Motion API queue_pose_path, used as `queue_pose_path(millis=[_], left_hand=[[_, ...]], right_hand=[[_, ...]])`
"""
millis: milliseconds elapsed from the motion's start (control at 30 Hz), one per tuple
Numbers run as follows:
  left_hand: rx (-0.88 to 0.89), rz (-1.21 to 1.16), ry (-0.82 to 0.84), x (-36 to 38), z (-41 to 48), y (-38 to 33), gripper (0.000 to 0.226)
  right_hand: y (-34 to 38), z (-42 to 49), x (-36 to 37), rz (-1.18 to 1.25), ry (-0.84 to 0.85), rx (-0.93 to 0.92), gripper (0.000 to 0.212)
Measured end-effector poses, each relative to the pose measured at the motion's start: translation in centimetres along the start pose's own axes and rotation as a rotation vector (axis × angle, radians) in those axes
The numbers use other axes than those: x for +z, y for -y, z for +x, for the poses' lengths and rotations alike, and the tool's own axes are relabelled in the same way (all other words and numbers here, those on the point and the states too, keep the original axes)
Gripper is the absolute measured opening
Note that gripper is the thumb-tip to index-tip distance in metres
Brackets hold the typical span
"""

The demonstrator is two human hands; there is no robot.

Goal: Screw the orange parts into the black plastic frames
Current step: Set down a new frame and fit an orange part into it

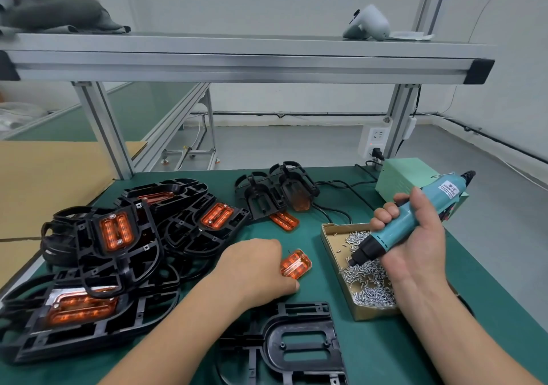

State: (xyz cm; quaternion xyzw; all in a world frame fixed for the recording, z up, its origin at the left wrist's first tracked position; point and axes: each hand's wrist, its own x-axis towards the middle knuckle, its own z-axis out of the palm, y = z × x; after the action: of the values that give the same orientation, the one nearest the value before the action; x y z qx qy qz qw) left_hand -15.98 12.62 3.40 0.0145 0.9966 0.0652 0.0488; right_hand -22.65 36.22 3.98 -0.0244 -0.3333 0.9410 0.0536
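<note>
One head-worn wide-angle view, close above the green table [379,355], faces forward and down; shelf [237,58] beyond table, higher.

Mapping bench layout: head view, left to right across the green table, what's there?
Pile of black plastic frames with orange parts fitted → left hand → loose translucent orange part → shallow cardboard tray of silver screws → right hand gripping teal electric screwdriver.

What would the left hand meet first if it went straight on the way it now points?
The left hand would meet the loose orange part first; it may already touch it, depth is unclear.
</note>
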Motion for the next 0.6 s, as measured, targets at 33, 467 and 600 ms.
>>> queue_pose_path(millis=[33,467,600], left_hand=[[0.013,-0.001,0.004,-0.1,-0.04,0.06,0.047],[0.143,-0.034,-0.032,-0.6,0.12,0.67,0.028],[0.169,-0.002,-0.079,-0.61,-0.01,0.39,0.028]], right_hand=[[0.0,0.02,-0.04,0.0,0.001,0.0,0.023],[-0.07,0.19,-0.28,0.012,0.018,0.002,0.023],[-0.07,0.26,-0.4,0.026,0.016,0.0,0.023]])
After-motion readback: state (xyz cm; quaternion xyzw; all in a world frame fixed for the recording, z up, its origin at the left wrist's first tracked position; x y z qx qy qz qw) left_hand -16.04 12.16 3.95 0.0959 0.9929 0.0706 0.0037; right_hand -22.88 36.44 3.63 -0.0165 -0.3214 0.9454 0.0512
